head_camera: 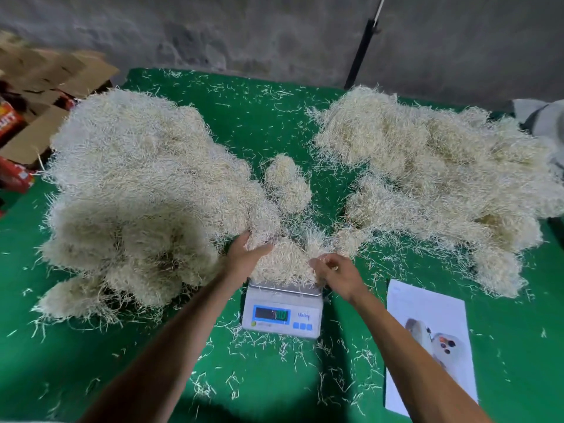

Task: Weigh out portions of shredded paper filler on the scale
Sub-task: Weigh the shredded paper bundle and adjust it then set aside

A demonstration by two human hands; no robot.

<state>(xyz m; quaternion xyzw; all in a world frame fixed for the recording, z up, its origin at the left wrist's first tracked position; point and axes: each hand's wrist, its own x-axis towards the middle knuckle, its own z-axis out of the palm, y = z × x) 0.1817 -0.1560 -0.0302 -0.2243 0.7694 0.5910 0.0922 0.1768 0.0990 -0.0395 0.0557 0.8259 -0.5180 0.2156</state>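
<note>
A small white digital scale (282, 312) with a lit display stands on the green table (274, 123), near the front centre. A mound of pale shredded paper filler (285, 265) lies on its pan. My left hand (247, 254) grips a tuft of filler at the mound's left side, fingers buried in the shreds. My right hand (334, 271) pinches strands at the mound's right edge. A very large heap of filler (143, 193) covers the table's left half, and a second big heap (433, 178) fills the right. A small clump (287, 184) sits between them.
A printed paper sheet (430, 346) lies to the right of the scale. Cardboard boxes (45, 87) and red packages (12, 123) stand off the table's left edge. A black pole (361, 53) rises behind the table. Loose shreds are scattered over the green cloth.
</note>
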